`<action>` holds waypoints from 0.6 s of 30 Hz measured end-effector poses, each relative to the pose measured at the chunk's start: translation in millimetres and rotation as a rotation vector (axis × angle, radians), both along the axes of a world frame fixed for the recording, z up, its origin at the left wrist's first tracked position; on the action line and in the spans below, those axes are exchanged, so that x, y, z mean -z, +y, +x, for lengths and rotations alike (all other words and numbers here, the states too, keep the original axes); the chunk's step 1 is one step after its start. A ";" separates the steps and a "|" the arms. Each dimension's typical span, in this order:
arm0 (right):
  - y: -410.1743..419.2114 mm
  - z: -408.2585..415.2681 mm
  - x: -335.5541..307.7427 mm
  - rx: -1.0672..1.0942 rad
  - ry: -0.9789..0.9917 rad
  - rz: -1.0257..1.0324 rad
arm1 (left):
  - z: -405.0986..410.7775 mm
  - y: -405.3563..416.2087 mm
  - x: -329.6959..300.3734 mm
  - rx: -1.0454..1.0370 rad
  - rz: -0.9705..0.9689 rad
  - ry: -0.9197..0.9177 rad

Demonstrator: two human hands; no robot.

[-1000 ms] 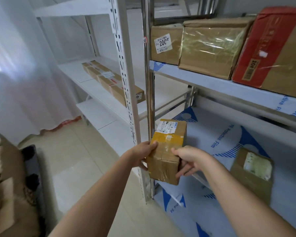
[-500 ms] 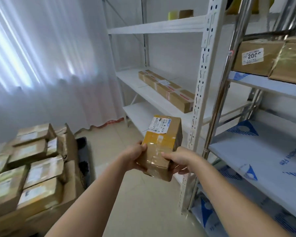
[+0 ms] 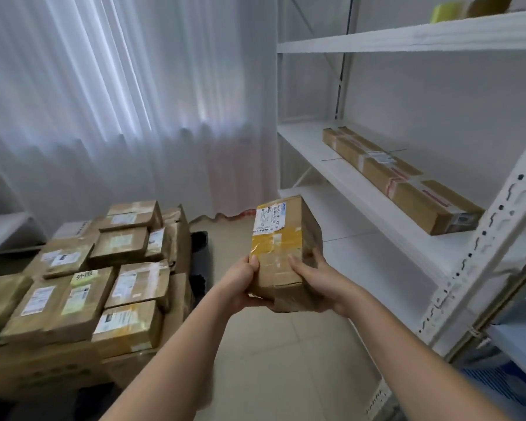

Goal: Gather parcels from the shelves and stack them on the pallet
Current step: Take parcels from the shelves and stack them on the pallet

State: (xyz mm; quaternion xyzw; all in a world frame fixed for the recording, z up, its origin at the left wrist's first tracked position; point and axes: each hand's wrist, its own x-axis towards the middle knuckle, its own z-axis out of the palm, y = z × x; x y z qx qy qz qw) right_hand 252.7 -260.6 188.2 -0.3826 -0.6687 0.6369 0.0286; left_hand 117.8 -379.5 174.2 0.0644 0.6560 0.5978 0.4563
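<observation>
Both hands, left hand point(image 3: 240, 282) and right hand point(image 3: 318, 279), grasp 1 taped parcel point(image 3: 283, 253) in mid-air above the floor, apparently right of the stacked parcels point(image 3: 104, 278) on the pallet point(image 3: 199, 241)

Underside of the parcel point(image 3: 281, 253) concealed by my left hand point(image 3: 240, 285) and right hand point(image 3: 318, 281), label print above my fingertips illegible, parcel stack point(image 3: 82, 287) left of my fingers cropped at frame edge, pallet point(image 3: 198, 268) mostly covered.
</observation>
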 end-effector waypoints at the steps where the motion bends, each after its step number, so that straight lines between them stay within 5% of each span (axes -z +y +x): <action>1: 10.3 -16.7 6.9 -0.022 0.009 -0.020 | -14.3 7.3 3.3 -0.011 -0.014 0.016; 18: 147.1 -304.2 54.5 -0.121 -0.032 -0.119 | -252.0 114.9 24.7 -0.255 -0.149 -0.023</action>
